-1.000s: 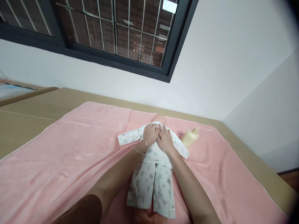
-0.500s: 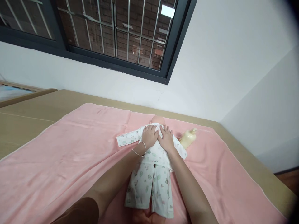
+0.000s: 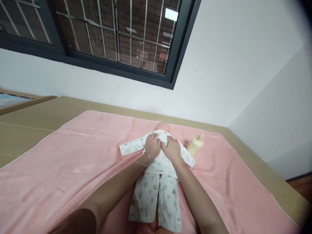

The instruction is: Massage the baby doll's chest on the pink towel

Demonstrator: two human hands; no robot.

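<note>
A baby doll (image 3: 162, 126) lies stretched out on a pink blanket (image 3: 92, 152), its head toward the wall and its legs toward me. It wears a white printed top (image 3: 159, 165) and matching trousers (image 3: 145, 196); whether its front or back faces up I cannot tell. My left hand (image 3: 153, 146), with a thin bracelet at the wrist, rests flat on the upper left of the doll's torso. Beside it, my right hand (image 3: 172, 149) lies on the upper right, the thumbs close together. Both hands press on the cloth with open fingers. A pale yellow bottle (image 3: 195, 145) lies by the doll's right-hand sleeve.
Under the blanket is a wooden surface (image 3: 68, 105), which meets a white wall (image 3: 207, 87). A dark-framed window (image 3: 117, 70) with metal bars is set above it. At the far left stands a wooden-railed piece (image 3: 29, 103) with something light blue inside.
Both hands have slid slightly toward me along the torso, with the fingers a little more bent. The whole view has shifted slightly; the doll and bottle stay in place.
</note>
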